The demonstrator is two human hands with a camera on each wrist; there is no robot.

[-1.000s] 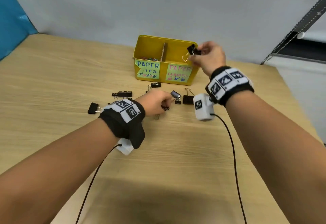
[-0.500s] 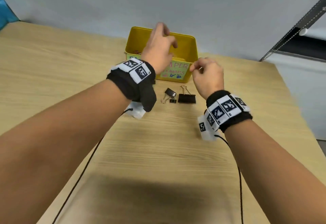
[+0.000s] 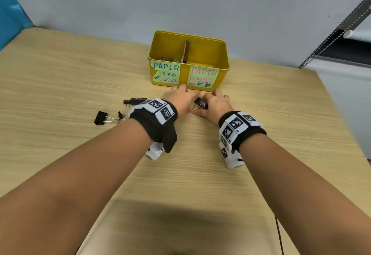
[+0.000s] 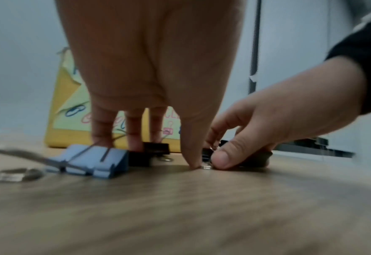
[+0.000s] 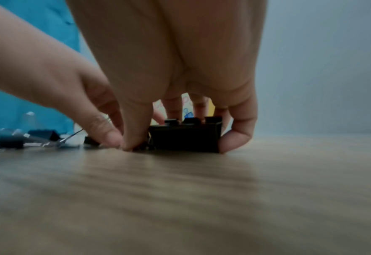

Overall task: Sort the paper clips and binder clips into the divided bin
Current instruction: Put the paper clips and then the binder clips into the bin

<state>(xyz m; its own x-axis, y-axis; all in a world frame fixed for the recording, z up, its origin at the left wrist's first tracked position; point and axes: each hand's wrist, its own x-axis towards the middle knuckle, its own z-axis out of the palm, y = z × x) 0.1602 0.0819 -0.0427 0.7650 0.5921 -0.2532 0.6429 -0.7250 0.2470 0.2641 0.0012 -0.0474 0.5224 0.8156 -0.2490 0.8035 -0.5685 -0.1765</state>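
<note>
Head view: yellow divided bin (image 3: 221, 58) is seen holding paper clips (image 3: 169, 60) in its left compartment, right compartment contents unclear, while a black binder clip (image 5: 185, 138) on the table (image 3: 60, 78) is gripped by the right hand (image 3: 215, 104) and the left hand (image 3: 178, 101) fingertips are pressed down beside it, grip unclear.
</note>
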